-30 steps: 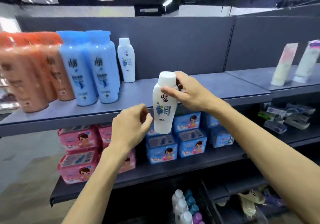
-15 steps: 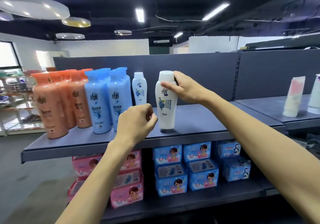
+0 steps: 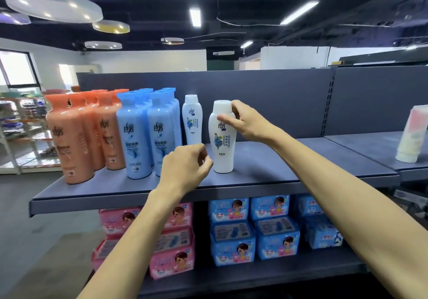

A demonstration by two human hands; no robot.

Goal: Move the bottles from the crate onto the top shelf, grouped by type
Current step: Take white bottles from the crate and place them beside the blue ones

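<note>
A white bottle [image 3: 222, 145] stands upright on the top shelf [image 3: 289, 171]. My right hand [image 3: 246, 122] grips it around its neck and cap. A second white bottle [image 3: 192, 122] stands further back and to the left, beside several blue bottles [image 3: 148, 134] and several orange bottles [image 3: 76, 136]. My left hand [image 3: 185, 169] hovers at the shelf's front, fingers curled with nothing in them, just left of the held bottle's base. The crate is out of view.
Pink packs [image 3: 171, 240] and blue packs [image 3: 254, 231] fill the shelf below. A pale tube [image 3: 412, 134] stands on the neighbouring shelf at the right. The shelf's grey back panel [image 3: 278, 104] rises behind the bottles. Bare shelf surface lies right of the held bottle.
My right hand has brought the white bottle up from below shelf height and stood it on the top shelf. The view has tilted upward; the left hand rose along.
</note>
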